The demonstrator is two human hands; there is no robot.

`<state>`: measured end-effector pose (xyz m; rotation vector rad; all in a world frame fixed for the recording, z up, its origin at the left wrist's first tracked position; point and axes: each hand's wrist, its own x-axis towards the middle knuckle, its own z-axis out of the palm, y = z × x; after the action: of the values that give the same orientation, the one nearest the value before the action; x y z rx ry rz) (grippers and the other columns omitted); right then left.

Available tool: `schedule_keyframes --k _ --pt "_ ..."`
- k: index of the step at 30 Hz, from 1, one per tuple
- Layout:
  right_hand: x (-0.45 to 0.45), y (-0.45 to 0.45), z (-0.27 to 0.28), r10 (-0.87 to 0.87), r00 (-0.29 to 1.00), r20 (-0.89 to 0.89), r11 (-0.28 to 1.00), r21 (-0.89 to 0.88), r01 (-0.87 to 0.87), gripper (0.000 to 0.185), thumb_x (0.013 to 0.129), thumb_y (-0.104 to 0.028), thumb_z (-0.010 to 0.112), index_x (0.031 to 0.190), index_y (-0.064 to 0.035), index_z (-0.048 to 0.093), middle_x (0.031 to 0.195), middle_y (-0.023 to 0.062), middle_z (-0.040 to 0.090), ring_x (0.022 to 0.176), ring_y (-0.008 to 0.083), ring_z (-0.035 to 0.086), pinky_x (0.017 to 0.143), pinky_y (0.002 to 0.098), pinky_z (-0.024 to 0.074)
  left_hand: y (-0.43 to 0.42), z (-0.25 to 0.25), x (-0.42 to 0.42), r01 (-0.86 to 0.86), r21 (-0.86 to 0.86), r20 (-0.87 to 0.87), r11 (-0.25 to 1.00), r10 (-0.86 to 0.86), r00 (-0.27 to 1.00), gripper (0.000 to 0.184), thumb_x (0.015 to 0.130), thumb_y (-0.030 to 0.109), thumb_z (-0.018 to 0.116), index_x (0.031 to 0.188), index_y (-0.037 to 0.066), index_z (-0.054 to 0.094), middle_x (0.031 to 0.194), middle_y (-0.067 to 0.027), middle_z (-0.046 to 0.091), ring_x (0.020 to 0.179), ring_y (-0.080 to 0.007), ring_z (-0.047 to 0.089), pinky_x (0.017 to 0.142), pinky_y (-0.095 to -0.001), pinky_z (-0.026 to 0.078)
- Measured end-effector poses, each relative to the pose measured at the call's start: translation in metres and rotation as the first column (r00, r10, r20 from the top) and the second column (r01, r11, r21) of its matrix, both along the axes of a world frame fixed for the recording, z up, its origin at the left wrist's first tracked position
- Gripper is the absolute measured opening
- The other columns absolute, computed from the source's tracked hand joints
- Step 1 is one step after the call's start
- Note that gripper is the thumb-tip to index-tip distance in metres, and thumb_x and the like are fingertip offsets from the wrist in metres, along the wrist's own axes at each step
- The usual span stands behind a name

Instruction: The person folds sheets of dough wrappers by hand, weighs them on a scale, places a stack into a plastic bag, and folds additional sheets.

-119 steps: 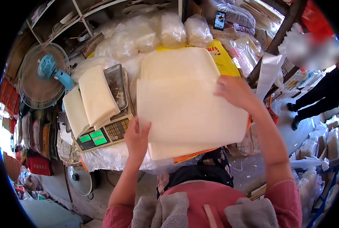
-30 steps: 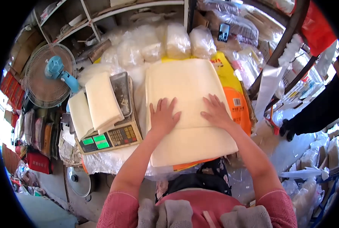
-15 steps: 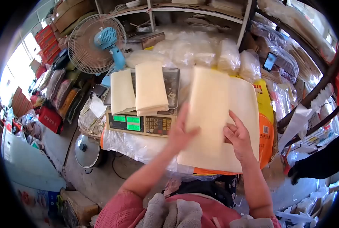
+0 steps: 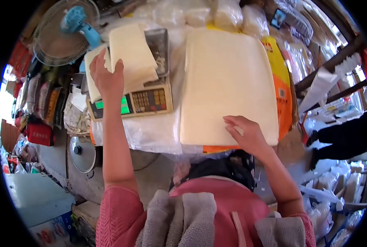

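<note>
My left hand (image 4: pixel 107 76) is over the left folded bundle of pale cream sheets (image 4: pixel 93 92) on a digital scale (image 4: pixel 152 101). Its fingers are spread; whether they touch the bundle I cannot tell. A second folded bundle (image 4: pixel 130 51) lies beside it on the scale's metal tray (image 4: pixel 158 49), its lower edge uneven. To the right, a stack of flat, wide cream sheets (image 4: pixel 224 82) covers much of the worktop. My right hand (image 4: pixel 247 133) rests at the near right part of this stack, thumb and fingers apart, holding nothing visible.
A fan (image 4: pixel 66 31) stands behind the scale at the left. Several clear plastic bags (image 4: pixel 229 16) line the back. An orange and yellow printed sack (image 4: pixel 280 88) lies under the stack. Below left is a lidded pot (image 4: pixel 82 152). A person's dark-clothed leg (image 4: pixel 346 142) shows at right.
My left hand has moved left from the stack to the scale. The folded sheet that was between my hands is gone from above the stack. The view has shifted and tilted down.
</note>
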<state>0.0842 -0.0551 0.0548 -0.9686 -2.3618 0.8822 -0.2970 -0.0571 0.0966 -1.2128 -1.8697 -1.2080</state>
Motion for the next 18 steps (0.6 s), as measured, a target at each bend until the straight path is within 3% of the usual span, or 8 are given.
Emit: schedule_keyframes --k 1,2,4,5,8,11,18 --pt "-0.001 -0.005 -0.005 0.026 0.999 0.047 0.999 0.024 -0.028 0.033 0.086 -0.012 0.062 0.118 -0.0044 0.057 0.108 0.0139 0.062 0.097 0.0261 0.063 0.086 0.0375 0.0486 -0.014 -0.003 0.03 0.159 -0.038 0.28 0.986 -0.143 0.949 0.032 0.082 0.013 0.067 0.111 0.004 0.06 0.088 -0.0052 0.063 0.074 -0.0152 0.059 0.068 -0.0274 0.048" --pt "-0.004 -0.008 -0.007 0.059 0.994 0.096 0.992 0.104 -0.068 0.033 0.086 -0.014 0.063 0.117 -0.0051 0.057 0.11 0.0136 0.062 0.1 0.0271 0.061 0.089 0.0393 0.0467 -0.026 -0.007 0.052 0.31 -0.025 0.536 0.95 -0.249 0.807 0.031 0.081 0.013 0.066 0.111 0.004 0.061 0.085 -0.0071 0.064 0.07 -0.0199 0.061 0.065 -0.0315 0.049" --pt "-0.013 -0.015 -0.012 0.122 0.974 0.189 0.952 0.254 -0.168 0.034 0.084 -0.017 0.065 0.116 -0.0063 0.058 0.113 0.013 0.06 0.105 0.0291 0.058 0.094 0.0428 0.0429 -0.047 -0.058 0.087 0.518 -0.138 0.536 0.844 -0.376 0.756 0.016 0.084 0.013 0.063 0.096 0.003 0.064 0.082 -0.0071 0.064 0.066 -0.0183 0.059 0.061 -0.0318 0.047" --pt "-0.018 -0.021 -0.012 0.123 0.974 0.189 0.952 0.256 -0.17 0.034 0.082 -0.021 0.066 0.112 -0.0074 0.059 0.115 0.0107 0.058 0.111 0.029 0.053 0.101 0.0474 0.0353 -0.06 -0.074 0.1 0.576 -0.221 0.631 0.787 -0.334 0.7 0.013 0.084 0.012 0.062 0.092 0.002 0.064 0.08 -0.0077 0.064 0.065 -0.0168 0.059 0.061 -0.0305 0.047" --pt "-0.033 -0.024 -0.02 0.156 0.961 0.229 0.898 0.373 -0.234 0.029 0.08 -0.021 0.067 0.105 -0.0076 0.059 0.111 0.0084 0.057 0.111 0.0249 0.053 0.102 0.049 0.0334 -0.087 -0.103 0.122 0.671 -0.31 0.788 0.674 -0.213 0.578 0.009 0.085 0.01 0.062 0.088 0.001 0.063 0.074 -0.0068 0.063 0.064 -0.0125 0.058 0.061 -0.0268 0.047" --pt "-0.046 -0.021 -0.033 0.157 0.949 0.273 0.845 0.461 -0.272 0.024 0.078 -0.022 0.068 0.097 -0.0092 0.059 0.107 0.0062 0.055 0.111 0.0222 0.051 0.103 0.0513 0.0309 -0.102 -0.112 0.132 0.752 -0.14 0.923 0.645 -0.191 0.335 0.012 0.085 0.01 0.062 0.093 0.001 0.062 0.076 -0.0049 0.062 0.066 -0.0111 0.058 0.062 -0.0258 0.048" --pt "-0.075 -0.026 -0.028 0.167 0.885 0.434 0.739 0.539 -0.404 0.013 0.075 -0.016 0.063 0.084 -0.0068 0.06 0.099 0.0079 0.057 0.104 0.0256 0.054 0.099 0.0548 0.0343 -0.117 -0.118 0.136 0.753 -0.061 0.955 0.655 -0.18 0.234 0.02 0.088 0.011 0.061 0.104 0.001 0.059 0.081 -0.0017 0.061 0.068 -0.0078 0.057 0.06 -0.0212 0.044"
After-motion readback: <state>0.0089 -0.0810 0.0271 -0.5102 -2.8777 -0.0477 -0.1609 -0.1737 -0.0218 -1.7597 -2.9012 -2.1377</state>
